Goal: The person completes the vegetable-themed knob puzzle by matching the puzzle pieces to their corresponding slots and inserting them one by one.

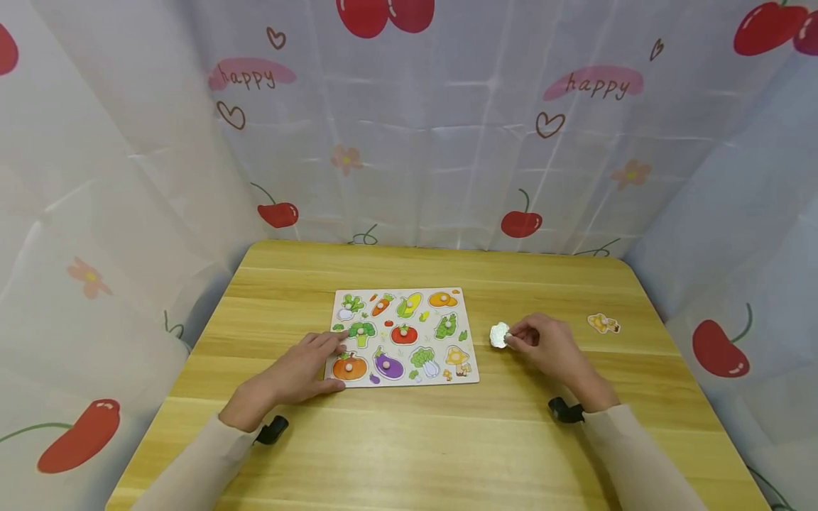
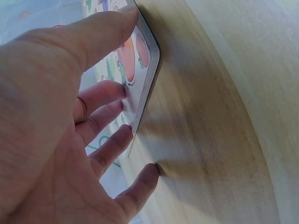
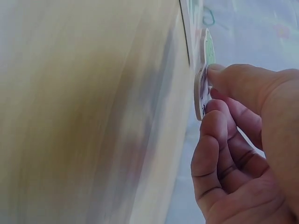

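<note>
A flat vegetable puzzle board (image 1: 409, 380) lies on the table, with knobbed pieces such as a tomato (image 1: 404, 335), an eggplant (image 1: 389, 365) and a pumpkin (image 1: 349, 367) set in it. My left hand (image 1: 295, 370) rests over its left side, thumb at the near edge and fingers spread; in the left wrist view, the little finger (image 2: 142, 189) reaches past the edge to the wood. To the right of the board, my right hand (image 1: 551, 349) pinches a small puzzle piece (image 1: 500, 335) between thumb and fingers. Green and white show on this piece (image 3: 210, 51) in the right wrist view.
A yellow mushroom puzzle piece (image 1: 603, 323) lies on the table beyond my right hand. The wooden table (image 1: 409, 440) is bordered at the back and sides by a white curtain (image 1: 422, 184) printed with cherries.
</note>
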### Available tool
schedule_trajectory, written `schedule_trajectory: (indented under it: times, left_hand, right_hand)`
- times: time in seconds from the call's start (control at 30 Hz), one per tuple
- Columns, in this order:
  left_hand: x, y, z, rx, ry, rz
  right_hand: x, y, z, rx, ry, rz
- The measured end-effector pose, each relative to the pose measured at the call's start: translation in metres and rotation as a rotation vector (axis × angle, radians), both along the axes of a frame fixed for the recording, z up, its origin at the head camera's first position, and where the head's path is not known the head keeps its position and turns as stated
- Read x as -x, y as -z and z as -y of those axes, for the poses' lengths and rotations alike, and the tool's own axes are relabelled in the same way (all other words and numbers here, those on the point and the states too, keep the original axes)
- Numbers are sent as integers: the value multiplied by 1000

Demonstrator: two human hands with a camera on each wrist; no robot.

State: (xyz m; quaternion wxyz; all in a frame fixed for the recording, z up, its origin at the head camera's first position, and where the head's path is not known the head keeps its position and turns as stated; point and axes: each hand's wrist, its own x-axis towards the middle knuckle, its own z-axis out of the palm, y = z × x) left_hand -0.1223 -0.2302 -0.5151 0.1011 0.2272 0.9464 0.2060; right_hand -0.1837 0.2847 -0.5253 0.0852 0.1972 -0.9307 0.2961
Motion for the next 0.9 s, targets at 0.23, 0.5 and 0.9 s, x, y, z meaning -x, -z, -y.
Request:
schedule_trajectory:
  times: [0.23, 0.5, 0.9]
  left_hand:
    - [-1, -2, 0, 1, -1, 14]
    - [-1, -3, 0, -1, 2, 7]
    - [-1, -3, 0, 1, 6, 10]
  right_hand:
    - [-6, -1, 26, 5, -34, 20]
    - [-13, 1, 62, 53, -82, 33]
    - [-25, 7, 114, 70, -167, 128]
